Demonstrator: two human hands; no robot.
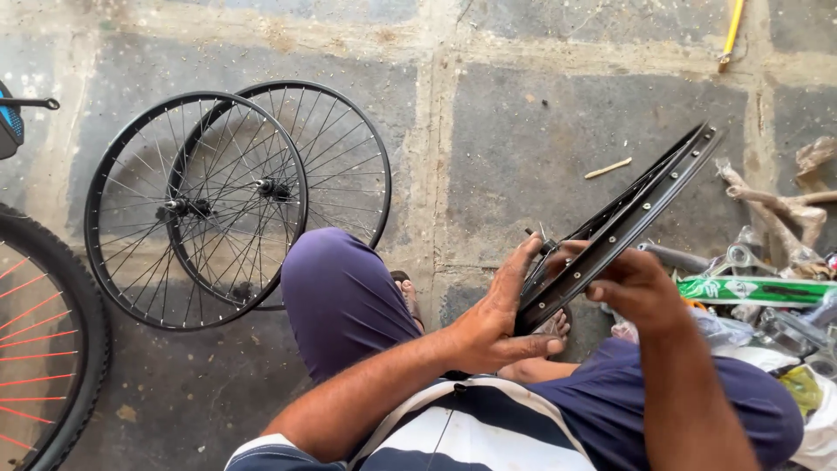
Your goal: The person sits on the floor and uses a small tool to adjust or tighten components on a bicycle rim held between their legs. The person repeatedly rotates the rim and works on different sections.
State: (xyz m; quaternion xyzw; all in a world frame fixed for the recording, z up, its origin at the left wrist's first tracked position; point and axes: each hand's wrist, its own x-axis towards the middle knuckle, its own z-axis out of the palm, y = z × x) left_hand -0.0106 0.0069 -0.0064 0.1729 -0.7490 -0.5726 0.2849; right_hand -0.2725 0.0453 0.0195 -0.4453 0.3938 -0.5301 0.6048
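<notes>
head view: left hand (497, 327) and right hand (636, 288), both closed on the black wheel rim (623, 222), hold it edge-on above the lap; spoke work seems in hand, and any next adjustment calls for a steady grip. two finished wheels (196, 209) lie on the stone floor (540, 139), clutter (767, 296) at right.

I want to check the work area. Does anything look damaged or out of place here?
Nothing looks damaged. The two spoked wheels lie overlapping on the stone floor. Loose clutter is piled beside the right hand, which holds the black rim together with the left hand.

The left frame edge cuts off the red-spoked tyre (35, 349).
</notes>
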